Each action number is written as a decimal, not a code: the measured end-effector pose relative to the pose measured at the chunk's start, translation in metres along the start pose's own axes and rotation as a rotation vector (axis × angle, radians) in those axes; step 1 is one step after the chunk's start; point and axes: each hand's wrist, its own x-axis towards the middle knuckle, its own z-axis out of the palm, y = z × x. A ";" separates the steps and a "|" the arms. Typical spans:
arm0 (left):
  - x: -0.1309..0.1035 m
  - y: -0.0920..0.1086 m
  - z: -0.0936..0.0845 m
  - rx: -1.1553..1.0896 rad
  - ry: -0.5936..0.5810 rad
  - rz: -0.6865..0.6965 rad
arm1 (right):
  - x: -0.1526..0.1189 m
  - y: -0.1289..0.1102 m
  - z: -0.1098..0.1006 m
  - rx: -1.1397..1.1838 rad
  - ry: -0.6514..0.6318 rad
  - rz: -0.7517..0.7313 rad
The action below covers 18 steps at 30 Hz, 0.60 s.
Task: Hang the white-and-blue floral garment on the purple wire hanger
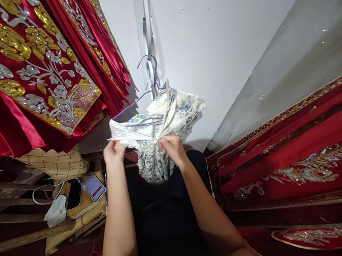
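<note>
A pale floral garment [154, 159] with blue, yellow and grey-green patterning hangs in folds in front of me. A thin purple hanger [133, 103] runs inside it, its hook pointing up beside a white upright. My left hand [113, 151] pinches the white edge of the garment at its left end, near the hanger's left tip. My right hand [172, 147] is closed on the gathered cloth at the garment's middle. Between the two hands the white edge is stretched out. The fingertips of both hands are partly hidden by the cloth.
Red garments with gold and silver sequins [58, 75] hang at the upper left. A bamboo stool [85, 215] at the left bears a phone [95, 188], a cable and crumpled white plastic [55, 210]. Red embroidered cloth [288, 171] and a sheer veil [276, 73] fill the right.
</note>
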 end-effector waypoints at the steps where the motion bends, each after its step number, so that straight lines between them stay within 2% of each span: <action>1: -0.005 -0.014 -0.004 0.017 0.012 -0.073 | -0.001 0.000 -0.001 0.004 0.001 0.003; 3: -0.020 -0.040 -0.005 0.067 0.014 -0.186 | -0.002 0.001 -0.004 0.010 -0.002 0.021; 5: -0.037 -0.058 0.000 0.116 -0.024 -0.268 | -0.003 0.003 -0.011 -0.005 -0.064 0.053; 7: -0.050 -0.065 0.009 0.140 -0.078 -0.293 | -0.004 0.006 -0.019 -0.064 -0.208 0.128; 9: -0.060 -0.060 0.022 0.145 -0.165 -0.241 | -0.003 0.009 -0.026 -0.153 -0.309 0.200; 11: -0.069 -0.047 0.037 0.181 -0.320 -0.130 | 0.000 0.011 -0.030 -0.182 -0.222 0.200; 13: -0.082 -0.033 0.052 0.266 -0.515 -0.029 | 0.006 0.014 -0.029 -0.101 -0.030 0.125; 15: -0.097 -0.022 0.065 0.364 -0.668 0.009 | 0.014 0.021 -0.025 0.016 0.102 0.077; 18: -0.114 -0.013 0.075 0.451 -0.780 0.004 | 0.023 0.045 -0.022 0.150 0.209 0.202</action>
